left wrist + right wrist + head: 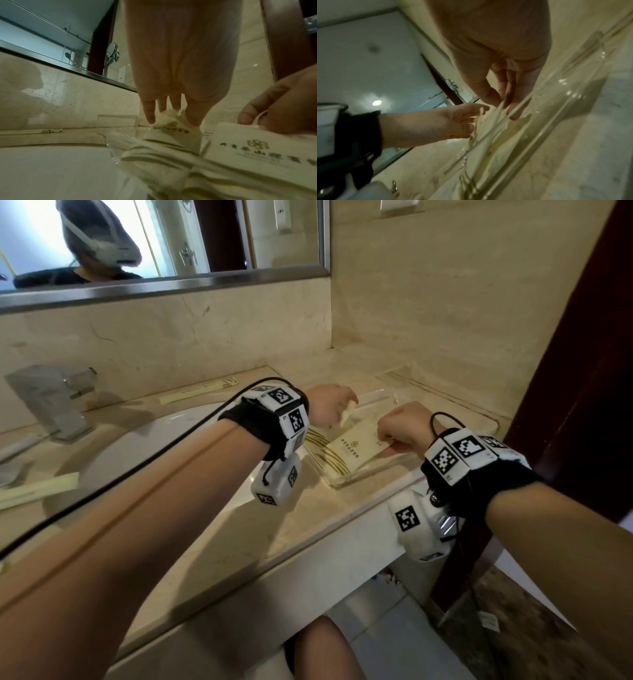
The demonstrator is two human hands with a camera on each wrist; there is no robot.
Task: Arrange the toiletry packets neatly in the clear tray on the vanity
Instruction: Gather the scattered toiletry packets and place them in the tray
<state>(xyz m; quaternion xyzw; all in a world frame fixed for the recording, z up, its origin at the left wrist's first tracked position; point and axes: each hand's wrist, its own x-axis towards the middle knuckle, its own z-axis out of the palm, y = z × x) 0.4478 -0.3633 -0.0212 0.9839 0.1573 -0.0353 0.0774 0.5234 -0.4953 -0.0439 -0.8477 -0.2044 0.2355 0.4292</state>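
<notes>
A clear tray sits on the vanity's right corner and holds cream packets with gold stripes. My left hand pinches a small packet by its top, standing it up at the tray's back left; the left wrist view shows its fingertips on that small packet. My right hand pinches the near right edge of a large flat packet with a printed logo, which lies over a striped packet. In the right wrist view the right hand's fingers grip the packet's edge inside the tray wall.
The white sink basin and faucet lie to the left. One long thin packet rests behind the basin, another at the far left. A wall and a dark door frame close in the right side. A mirror hangs above.
</notes>
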